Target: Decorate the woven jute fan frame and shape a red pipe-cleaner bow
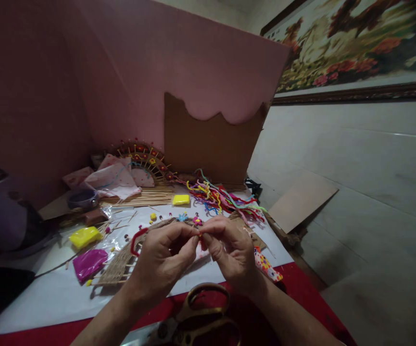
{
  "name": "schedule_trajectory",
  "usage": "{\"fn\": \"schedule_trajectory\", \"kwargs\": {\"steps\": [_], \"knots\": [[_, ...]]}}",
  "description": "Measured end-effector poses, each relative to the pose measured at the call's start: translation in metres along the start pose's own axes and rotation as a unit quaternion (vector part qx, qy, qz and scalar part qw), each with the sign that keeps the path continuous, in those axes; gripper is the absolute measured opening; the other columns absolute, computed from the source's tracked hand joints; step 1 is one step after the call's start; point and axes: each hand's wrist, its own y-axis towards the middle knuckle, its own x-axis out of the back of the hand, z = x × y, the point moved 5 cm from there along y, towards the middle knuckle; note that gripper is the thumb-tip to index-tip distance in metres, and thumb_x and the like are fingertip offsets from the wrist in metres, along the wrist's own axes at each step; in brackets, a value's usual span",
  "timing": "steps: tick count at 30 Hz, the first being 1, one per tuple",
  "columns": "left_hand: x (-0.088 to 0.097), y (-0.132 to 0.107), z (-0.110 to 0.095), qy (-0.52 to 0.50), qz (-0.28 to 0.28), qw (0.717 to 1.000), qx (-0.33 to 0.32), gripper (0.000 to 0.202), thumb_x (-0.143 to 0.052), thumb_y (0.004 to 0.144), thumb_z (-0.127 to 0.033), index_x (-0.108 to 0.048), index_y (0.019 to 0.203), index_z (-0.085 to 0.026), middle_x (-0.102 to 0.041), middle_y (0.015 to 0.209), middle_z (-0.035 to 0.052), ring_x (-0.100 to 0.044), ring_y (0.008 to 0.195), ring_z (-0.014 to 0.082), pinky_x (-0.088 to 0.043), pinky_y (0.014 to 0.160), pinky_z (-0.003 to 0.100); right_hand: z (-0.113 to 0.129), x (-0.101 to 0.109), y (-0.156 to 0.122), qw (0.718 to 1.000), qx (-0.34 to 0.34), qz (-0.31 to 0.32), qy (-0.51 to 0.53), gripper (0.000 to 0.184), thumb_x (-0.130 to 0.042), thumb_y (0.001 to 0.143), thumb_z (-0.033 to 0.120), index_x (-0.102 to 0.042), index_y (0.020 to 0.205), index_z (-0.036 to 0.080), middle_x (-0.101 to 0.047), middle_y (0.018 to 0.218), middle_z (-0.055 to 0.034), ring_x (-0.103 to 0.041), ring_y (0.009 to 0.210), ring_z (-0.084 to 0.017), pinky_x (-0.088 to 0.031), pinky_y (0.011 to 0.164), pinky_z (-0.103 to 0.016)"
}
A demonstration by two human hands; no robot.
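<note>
My left hand (166, 257) and my right hand (231, 250) meet over the middle of the table, thumbs and forefingers pinched together. A tiny orange-yellow bit shows between the fingertips, too small to name. A bent red fuzzy stem (134, 242) sticks out beside the back of my left hand; whether that hand holds it is hidden. Beneath the hands lies a fan-shaped frame wound with brown twine (119, 262), partly covered. Just beyond the fingertips, a pink flower (197, 221) and a blue flower (182, 217) sit along its curved edge.
Gold-handled scissors (208, 307) lie close in front. Yellow clay (85, 237) and purple clay packets (90, 264) are at left. Behind are colourful fuzzy stems (225, 199), a yellow packet (181, 199), wooden sticks (150, 197), a decorated fan (143, 154) and standing cardboard (208, 139).
</note>
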Motion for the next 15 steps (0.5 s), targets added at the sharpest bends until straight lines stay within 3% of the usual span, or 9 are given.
{"fn": "schedule_trajectory", "kwargs": {"steps": [10,15], "knots": [[-0.001,-0.001,0.007,-0.085,0.004,0.994,0.074,0.018,-0.057,0.079,-0.028,-0.062,0.068,-0.014,-0.056,0.06,-0.0009,-0.045,0.053,0.0075,-0.035,0.047,0.017,-0.01,-0.003,-0.003,0.995,-0.057,0.014,0.078,0.015,-0.049,0.09,0.018,-0.062,0.095,0.021,-0.054,0.079,-0.0007,-0.053,0.061,-0.008,-0.043,0.051,-0.02],[-0.001,0.001,0.009,-0.137,0.007,0.987,0.088,0.018,-0.056,0.08,-0.028,-0.062,0.069,-0.015,-0.046,0.051,-0.0058,-0.033,0.043,0.0045,-0.03,0.042,0.016,-0.013,-0.002,-0.002,0.988,-0.104,-0.006,0.114,0.013,-0.049,0.091,0.023,-0.062,0.092,0.019,-0.055,0.071,0.0003,-0.052,0.056,-0.007,-0.042,0.048,-0.019]]}}
